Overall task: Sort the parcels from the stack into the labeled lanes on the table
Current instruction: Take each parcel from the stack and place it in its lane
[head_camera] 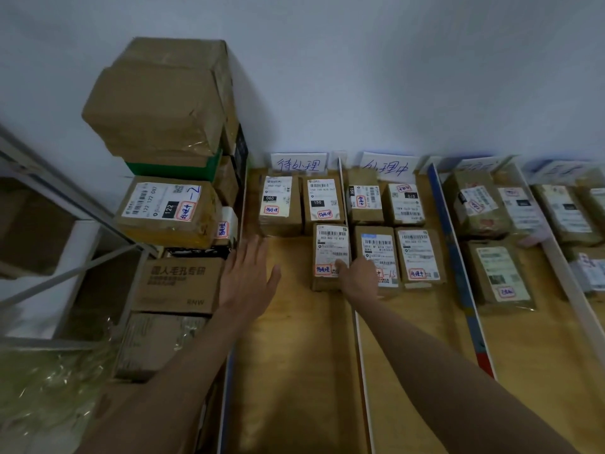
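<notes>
The stack of brown parcels (pixel 163 126) rises at the left against the wall; one in its middle carries a label marked 122 (pixel 167 208). On the wooden table (pixel 288 355), the first lane under a handwritten sign (pixel 298 164) holds three labelled parcels. My right hand (pixel 358 278) grips the near right corner of the closest one (pixel 330 250), thumb on top, fingers hidden down its side by the white divider (pixel 361 339). My left hand (pixel 248 276) hovers flat with fingers spread, holding nothing, over the lane's left edge beside the stack.
The second lane, under its own sign (pixel 388 167), holds several parcels. Past a blue divider (pixel 458 273), two more lanes at the right hold further parcels (pixel 497 276). A grey metal shelf frame (pixel 65 198) stands at far left, with plastic wrapping (pixel 49 388) below.
</notes>
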Available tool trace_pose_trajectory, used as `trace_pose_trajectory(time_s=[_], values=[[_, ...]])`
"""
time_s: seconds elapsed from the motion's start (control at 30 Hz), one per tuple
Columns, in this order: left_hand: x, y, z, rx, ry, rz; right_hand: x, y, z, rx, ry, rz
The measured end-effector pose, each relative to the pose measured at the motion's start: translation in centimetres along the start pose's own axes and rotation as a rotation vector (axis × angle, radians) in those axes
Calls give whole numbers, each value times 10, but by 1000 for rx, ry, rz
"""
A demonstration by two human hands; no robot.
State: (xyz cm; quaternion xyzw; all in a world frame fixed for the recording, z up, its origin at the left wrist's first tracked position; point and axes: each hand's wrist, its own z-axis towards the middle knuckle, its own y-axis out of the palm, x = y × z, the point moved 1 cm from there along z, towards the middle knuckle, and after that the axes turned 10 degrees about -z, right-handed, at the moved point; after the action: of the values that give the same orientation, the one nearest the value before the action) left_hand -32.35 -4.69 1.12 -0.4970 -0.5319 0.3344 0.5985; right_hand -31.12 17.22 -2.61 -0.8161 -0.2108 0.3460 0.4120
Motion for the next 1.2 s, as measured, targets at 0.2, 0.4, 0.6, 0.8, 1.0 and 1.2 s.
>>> trace_pose_trajectory(time_s=[0.2, 0.4, 0.6, 0.8, 1.0, 1.2], values=[[3, -7, -3, 27, 13, 1, -6, -9, -4, 49, 8, -62], [9, -26, -22, 13, -8, 40, 1, -38, -32, 277, -287, -237], [12, -50, -80, 68, -76, 86, 19, -53, -82, 355, -610, -456], [2, -78, -145, 183, -174, 52, 25, -60, -126, 362, -711, -491], [-14, -114, -190, 215, -204, 54, 12, -61, -177, 377, -748, -462], [-58, -130, -237, 221, -163, 93, 1, -41, -239, 427, -750, -436]])
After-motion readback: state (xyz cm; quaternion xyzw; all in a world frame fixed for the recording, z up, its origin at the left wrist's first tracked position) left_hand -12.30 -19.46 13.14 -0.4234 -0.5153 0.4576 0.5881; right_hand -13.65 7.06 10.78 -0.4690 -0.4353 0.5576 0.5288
